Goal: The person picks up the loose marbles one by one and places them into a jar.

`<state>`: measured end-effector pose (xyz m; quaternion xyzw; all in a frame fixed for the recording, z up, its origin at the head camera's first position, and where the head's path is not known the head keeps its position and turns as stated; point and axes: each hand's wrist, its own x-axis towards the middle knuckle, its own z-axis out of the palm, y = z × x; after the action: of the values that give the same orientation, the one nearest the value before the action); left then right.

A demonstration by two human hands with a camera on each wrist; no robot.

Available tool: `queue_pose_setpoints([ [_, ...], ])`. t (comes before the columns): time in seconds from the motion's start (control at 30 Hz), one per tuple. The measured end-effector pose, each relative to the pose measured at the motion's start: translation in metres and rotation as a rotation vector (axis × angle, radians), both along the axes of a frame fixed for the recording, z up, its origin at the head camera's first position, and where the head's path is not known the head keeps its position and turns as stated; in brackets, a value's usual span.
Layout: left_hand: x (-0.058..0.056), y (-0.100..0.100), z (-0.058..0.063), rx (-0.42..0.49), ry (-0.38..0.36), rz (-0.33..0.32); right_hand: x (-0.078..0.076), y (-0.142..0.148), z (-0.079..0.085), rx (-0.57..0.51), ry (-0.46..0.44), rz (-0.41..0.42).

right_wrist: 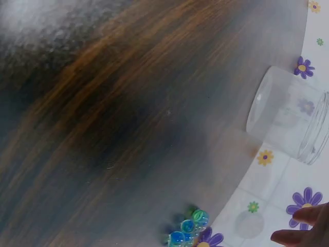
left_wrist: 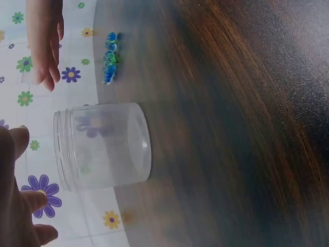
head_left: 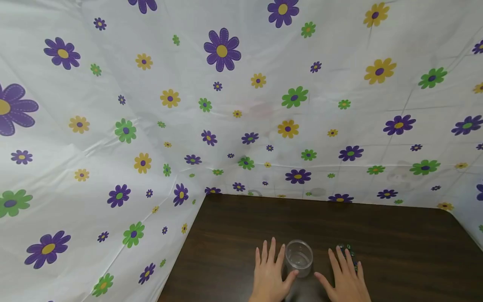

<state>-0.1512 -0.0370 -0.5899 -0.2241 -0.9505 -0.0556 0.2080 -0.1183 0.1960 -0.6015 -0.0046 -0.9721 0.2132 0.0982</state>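
A transparent jar (head_left: pixel 299 256) with a threaded rim stands upright on the table, between the two hands; I see nothing inside it. My left hand (head_left: pixel 268 274) is just left of the jar, fingers spread and straight, thumb reaching in front of it. To the right, apart from the jar, is my right hand (head_left: pixel 346 279), its fingers also spread. Several blue and green glass marbles (left_wrist: pixel 110 59) lie in a cluster on the table beyond the right fingers, which partly hide them in the head view. Neither hand holds anything.
The dark wood-grain table (head_left: pixel 234 226) has a rounded far right corner. A white sheet (head_left: pixel 249 96) printed with purple, green and yellow flowers hangs behind the table and along its left side.
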Motion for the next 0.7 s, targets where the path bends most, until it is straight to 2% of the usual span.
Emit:
queue_pose_setpoints([
  [0.1, -0.003, 0.001, -0.004, 0.031, -0.006, -0.043, 0.000, 0.004, -0.002, 0.019, -0.009, -0.004],
  [0.2, -0.010, 0.003, -0.011, 0.144, -0.036, -0.125, 0.000, 0.009, -0.005, 0.037, 0.086, 0.004],
  [0.3, -0.019, 0.005, -0.020, 0.346, -0.148, -0.215, 0.000, 0.014, -0.008, 0.018, 0.224, 0.005],
  [0.4, -0.028, 0.009, -0.027, 0.521, -0.277, -0.255, 0.000, 0.019, -0.009, -0.024, 0.299, -0.033],
  [0.5, -0.036, 0.015, -0.031, 0.603, -0.351, -0.262, 0.001, 0.025, -0.007, -0.076, 0.299, -0.103],
  [0.7, -0.047, 0.028, -0.032, 0.616, -0.407, -0.308, 0.001, 0.042, -0.005, -0.151, 0.178, -0.241],
])
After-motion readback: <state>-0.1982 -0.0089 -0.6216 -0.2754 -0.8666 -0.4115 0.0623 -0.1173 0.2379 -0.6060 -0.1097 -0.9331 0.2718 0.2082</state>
